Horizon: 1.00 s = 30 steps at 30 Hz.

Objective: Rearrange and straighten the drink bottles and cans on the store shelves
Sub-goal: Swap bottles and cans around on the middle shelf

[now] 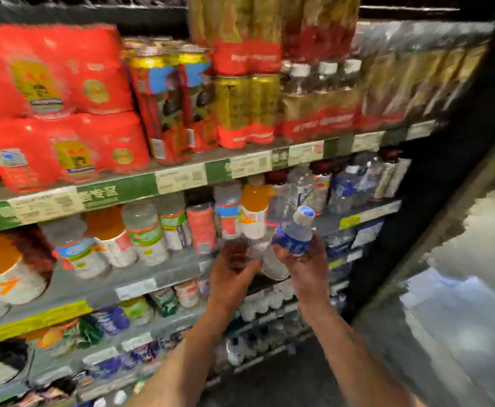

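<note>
Single head view, wide-angle, blurred. Looks forward and down at store shelves (178, 179) from close range, angled so they run from near left to far right. Both forearms enter from the bottom edge. Floor (451, 304) fills the right side. No second view.

I count two hands, the left hand (234, 268) and the right hand (302, 259). There are two red packs (49, 71) stacked on the top shelf (181, 179). Other bottles are too blurred to count.
</note>
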### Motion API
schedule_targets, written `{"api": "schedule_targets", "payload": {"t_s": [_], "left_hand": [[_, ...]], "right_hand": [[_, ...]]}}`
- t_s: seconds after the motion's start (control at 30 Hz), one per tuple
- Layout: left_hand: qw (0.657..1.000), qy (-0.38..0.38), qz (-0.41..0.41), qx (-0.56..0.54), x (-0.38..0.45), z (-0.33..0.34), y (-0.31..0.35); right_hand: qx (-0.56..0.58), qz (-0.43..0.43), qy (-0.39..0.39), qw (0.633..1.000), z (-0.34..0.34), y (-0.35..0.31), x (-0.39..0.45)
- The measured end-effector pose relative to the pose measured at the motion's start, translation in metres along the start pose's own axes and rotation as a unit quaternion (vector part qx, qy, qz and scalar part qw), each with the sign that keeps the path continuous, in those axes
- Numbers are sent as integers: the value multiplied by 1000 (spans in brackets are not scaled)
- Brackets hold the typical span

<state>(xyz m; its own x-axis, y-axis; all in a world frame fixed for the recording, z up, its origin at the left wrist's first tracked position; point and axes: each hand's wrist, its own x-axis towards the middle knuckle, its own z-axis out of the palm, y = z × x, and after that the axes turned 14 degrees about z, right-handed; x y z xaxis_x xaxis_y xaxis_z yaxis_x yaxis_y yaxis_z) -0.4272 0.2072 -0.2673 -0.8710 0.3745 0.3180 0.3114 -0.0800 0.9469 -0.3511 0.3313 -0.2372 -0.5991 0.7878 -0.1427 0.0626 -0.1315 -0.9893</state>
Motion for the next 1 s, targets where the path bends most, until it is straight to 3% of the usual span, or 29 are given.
{"api": "schedule_targets", "payload": {"t_s": [0.37, 0.57, 0.83, 1.0], "left_hand": [[999, -44, -12, -17, 44, 205, 14], [996, -89, 22, 4, 77, 264, -4], [985, -165, 1, -44, 128, 348, -31], [984, -170, 8, -56, 148, 406, -25]], "right_hand": [[10, 32, 29, 999, -167, -13, 98], [19, 34, 61, 997, -203, -7, 143], [4, 21, 131, 991, -248, -19, 201], [2, 18, 145, 989, -284, -23, 232]]}}
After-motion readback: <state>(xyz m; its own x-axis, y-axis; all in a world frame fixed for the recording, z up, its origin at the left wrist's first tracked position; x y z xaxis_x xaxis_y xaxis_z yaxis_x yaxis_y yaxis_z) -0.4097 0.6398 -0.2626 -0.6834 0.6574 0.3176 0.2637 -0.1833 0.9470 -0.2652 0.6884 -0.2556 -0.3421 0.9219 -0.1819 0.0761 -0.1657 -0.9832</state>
